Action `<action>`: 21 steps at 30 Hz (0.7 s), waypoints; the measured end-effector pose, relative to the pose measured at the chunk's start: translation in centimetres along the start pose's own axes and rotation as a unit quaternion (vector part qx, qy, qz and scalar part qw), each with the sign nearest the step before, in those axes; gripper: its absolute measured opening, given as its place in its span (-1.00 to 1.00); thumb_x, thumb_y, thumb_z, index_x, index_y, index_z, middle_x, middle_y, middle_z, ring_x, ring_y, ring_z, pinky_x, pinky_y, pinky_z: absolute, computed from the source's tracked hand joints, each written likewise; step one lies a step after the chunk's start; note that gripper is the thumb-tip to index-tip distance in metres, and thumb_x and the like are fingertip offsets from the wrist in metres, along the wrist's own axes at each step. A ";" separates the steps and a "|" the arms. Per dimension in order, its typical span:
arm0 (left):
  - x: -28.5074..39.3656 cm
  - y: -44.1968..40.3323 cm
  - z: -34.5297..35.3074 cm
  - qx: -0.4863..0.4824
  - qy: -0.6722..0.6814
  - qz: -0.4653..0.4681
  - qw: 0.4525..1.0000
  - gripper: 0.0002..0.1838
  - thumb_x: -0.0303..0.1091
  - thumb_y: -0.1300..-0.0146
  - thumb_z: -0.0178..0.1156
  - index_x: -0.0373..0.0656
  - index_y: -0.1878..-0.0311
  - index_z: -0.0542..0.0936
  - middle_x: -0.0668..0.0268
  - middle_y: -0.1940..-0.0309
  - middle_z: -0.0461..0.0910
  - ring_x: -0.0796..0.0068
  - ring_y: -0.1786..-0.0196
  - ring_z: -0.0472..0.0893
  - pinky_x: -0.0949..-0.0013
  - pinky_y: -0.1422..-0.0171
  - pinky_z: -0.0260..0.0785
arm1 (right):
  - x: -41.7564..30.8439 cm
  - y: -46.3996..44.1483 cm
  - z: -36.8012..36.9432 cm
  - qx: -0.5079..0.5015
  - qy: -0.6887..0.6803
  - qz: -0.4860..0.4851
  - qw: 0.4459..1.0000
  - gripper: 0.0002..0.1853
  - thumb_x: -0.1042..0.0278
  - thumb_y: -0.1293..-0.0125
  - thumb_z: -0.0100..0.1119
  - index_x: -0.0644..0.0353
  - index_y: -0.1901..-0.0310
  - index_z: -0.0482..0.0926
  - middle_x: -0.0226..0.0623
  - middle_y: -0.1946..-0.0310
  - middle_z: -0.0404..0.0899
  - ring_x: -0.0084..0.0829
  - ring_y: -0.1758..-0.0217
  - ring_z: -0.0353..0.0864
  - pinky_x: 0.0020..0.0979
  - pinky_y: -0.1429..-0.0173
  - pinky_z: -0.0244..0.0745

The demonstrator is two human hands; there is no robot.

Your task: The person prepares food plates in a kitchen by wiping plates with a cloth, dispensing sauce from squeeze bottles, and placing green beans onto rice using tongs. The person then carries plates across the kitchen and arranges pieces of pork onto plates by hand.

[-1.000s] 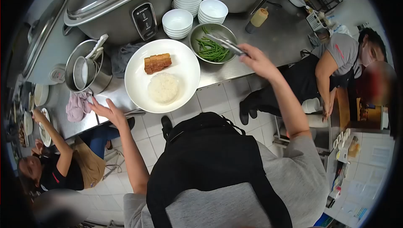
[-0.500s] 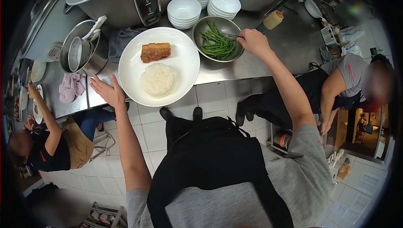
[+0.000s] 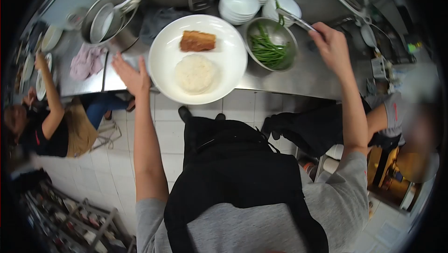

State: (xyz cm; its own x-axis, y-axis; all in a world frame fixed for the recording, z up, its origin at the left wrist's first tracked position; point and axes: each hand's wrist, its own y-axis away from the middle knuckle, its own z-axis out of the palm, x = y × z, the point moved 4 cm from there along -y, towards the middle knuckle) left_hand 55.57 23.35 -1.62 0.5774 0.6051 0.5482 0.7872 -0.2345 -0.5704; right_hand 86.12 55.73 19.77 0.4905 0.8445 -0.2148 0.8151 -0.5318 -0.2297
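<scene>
My right hand (image 3: 332,45) grips metal tongs (image 3: 297,20) and holds them up over the right side of a steel bowl (image 3: 295,50). A few green beans hang from the tongs' tips, while more green beans (image 3: 268,53) lie in the bowl. My left hand (image 3: 132,73) is open, fingers stretched, beside the left rim of a large white plate (image 3: 161,73); I cannot tell whether it touches the rim. On that plate sit a browned block of sliced meat (image 3: 198,41) and, below it, a round mound of white rice (image 3: 196,73).
Stacked white bowls (image 3: 239,6) stand behind the plate. To the left are a steel pot (image 3: 126,38) with a handled strainer (image 3: 103,22), and a pink cloth (image 3: 86,62). One person (image 3: 51,122) works at far left; another (image 3: 308,127) is close on my right.
The tongs have risen out of the bowl with some green beans in them, and my right hand has moved right and up. My left hand stays beside the plate. The view has shifted.
</scene>
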 end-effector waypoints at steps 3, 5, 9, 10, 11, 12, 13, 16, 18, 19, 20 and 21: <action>0.4 -0.2 -0.3 0.005 -0.011 0.002 1.000 -0.17 0.09 -0.16 0.09 -0.24 -0.35 0.08 -0.09 -0.34 0.02 -0.11 -0.40 -0.04 0.06 -0.43 -0.16 | -4.5 -0.3 -0.4 -0.030 -0.100 -0.029 0.994 -0.80 0.29 -0.21 0.09 0.27 0.30 0.55 -0.19 0.68 0.42 -0.32 0.64 0.36 -0.36 0.44 0.29; 0.6 -0.1 -0.5 0.013 -0.015 -0.001 1.000 -0.17 0.09 -0.15 0.09 -0.24 -0.34 0.08 -0.10 -0.33 0.03 -0.13 -0.39 -0.03 0.06 -0.42 -0.15 | -7.5 -0.3 1.2 -0.117 -0.228 -0.085 0.963 -0.78 0.28 -0.20 0.11 0.29 0.31 0.55 -0.20 0.66 0.41 -0.33 0.61 0.34 -0.35 0.42 0.29; 0.8 -0.2 -0.6 0.023 -0.022 0.003 0.999 -0.21 0.06 -0.20 0.06 -0.22 -0.35 0.08 -0.08 -0.33 0.05 -0.10 -0.39 -0.01 0.06 -0.42 -0.14 | -12.1 -0.3 5.8 -0.250 -0.189 -0.139 0.940 -0.80 0.30 -0.13 0.12 0.28 0.34 0.57 -0.08 0.59 0.50 -0.12 0.51 0.48 -0.24 0.39 0.30; 0.8 -0.2 -0.6 0.016 -0.018 -0.002 1.000 -0.18 0.09 -0.17 0.07 -0.23 -0.35 0.07 -0.08 -0.33 0.04 -0.11 -0.39 -0.02 0.06 -0.42 -0.15 | -12.5 -0.6 7.3 -0.261 -0.181 -0.160 0.935 -0.81 0.30 -0.12 0.12 0.26 0.34 0.58 -0.08 0.59 0.51 -0.10 0.51 0.49 -0.21 0.38 0.31; 0.8 -0.3 -0.6 0.008 -0.014 -0.007 1.000 -0.15 0.12 -0.14 0.09 -0.24 -0.35 0.07 -0.09 -0.33 0.04 -0.11 -0.39 -0.03 0.05 -0.42 -0.16 | -12.7 -0.9 8.7 -0.261 -0.181 -0.163 0.934 -0.81 0.30 -0.12 0.12 0.26 0.34 0.58 -0.08 0.59 0.51 -0.10 0.51 0.49 -0.21 0.38 0.31; 0.7 -0.3 -0.6 0.007 -0.015 -0.006 1.000 -0.14 0.13 -0.14 0.08 -0.23 -0.36 0.05 -0.08 -0.33 0.04 -0.09 -0.40 -0.04 0.06 -0.43 -0.17 | -13.1 -1.2 9.9 -0.255 -0.178 -0.175 0.934 -0.81 0.31 -0.13 0.12 0.28 0.34 0.56 -0.06 0.60 0.48 -0.11 0.53 0.47 -0.22 0.39 0.29; 0.6 -0.3 -0.6 0.010 -0.016 -0.008 1.000 -0.14 0.13 -0.14 0.08 -0.23 -0.36 0.05 -0.08 -0.33 0.04 -0.09 -0.40 -0.04 0.06 -0.43 -0.17 | -13.5 -1.6 10.6 -0.250 -0.174 -0.186 0.934 -0.81 0.33 -0.14 0.12 0.31 0.34 0.54 -0.04 0.62 0.45 -0.11 0.54 0.45 -0.23 0.41 0.27; 0.6 -0.3 -0.5 0.003 -0.015 -0.011 1.000 -0.14 0.15 -0.14 0.06 -0.21 -0.36 0.04 -0.06 -0.34 0.03 -0.06 -0.41 -0.06 0.07 -0.43 -0.20 | -13.7 -2.1 11.6 -0.254 -0.147 -0.191 0.937 -0.80 0.30 -0.15 0.11 0.28 0.32 0.55 -0.05 0.61 0.48 -0.09 0.52 0.48 -0.20 0.38 0.30; 0.6 -0.3 -0.6 0.003 -0.015 -0.016 1.000 -0.13 0.16 -0.14 0.06 -0.21 -0.36 0.04 -0.06 -0.34 0.03 -0.06 -0.41 -0.06 0.07 -0.43 -0.20 | -13.7 -2.1 11.7 -0.252 -0.130 -0.201 0.938 -0.79 0.29 -0.15 0.12 0.27 0.32 0.56 -0.06 0.61 0.49 -0.08 0.51 0.49 -0.20 0.38 0.31; 0.6 -0.2 -0.6 0.000 -0.014 -0.019 1.000 -0.13 0.16 -0.14 0.06 -0.21 -0.36 0.04 -0.05 -0.34 0.02 -0.05 -0.41 -0.06 0.07 -0.44 -0.20 | -13.7 -2.1 11.3 -0.247 -0.110 -0.198 0.942 -0.80 0.29 -0.16 0.11 0.26 0.31 0.56 -0.06 0.61 0.49 -0.08 0.50 0.49 -0.19 0.38 0.31; 0.6 -0.2 -0.6 0.000 -0.014 -0.019 1.000 -0.13 0.16 -0.14 0.06 -0.21 -0.36 0.04 -0.05 -0.34 0.02 -0.05 -0.41 -0.06 0.07 -0.44 -0.20 | -13.6 -1.9 10.9 -0.242 -0.091 -0.193 0.946 -0.80 0.28 -0.16 0.11 0.24 0.30 0.55 -0.07 0.61 0.49 -0.07 0.49 0.49 -0.18 0.37 0.31; 0.6 -0.2 -0.5 0.002 -0.015 -0.018 1.000 -0.12 0.17 -0.14 0.06 -0.21 -0.36 0.04 -0.05 -0.34 0.02 -0.04 -0.41 -0.06 0.07 -0.44 -0.20 | -13.5 -1.7 10.3 -0.242 -0.091 -0.193 0.947 -0.80 0.28 -0.16 0.11 0.24 0.30 0.55 -0.07 0.61 0.49 -0.07 0.49 0.49 -0.18 0.37 0.31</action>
State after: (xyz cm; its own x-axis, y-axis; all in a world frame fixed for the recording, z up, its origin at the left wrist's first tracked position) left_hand 55.88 23.35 -0.84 0.5415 0.6351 0.5508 0.8070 -0.2091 -0.5523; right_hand 74.98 44.59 13.28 0.1025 0.9220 -0.3733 0.9901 -0.0584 0.1278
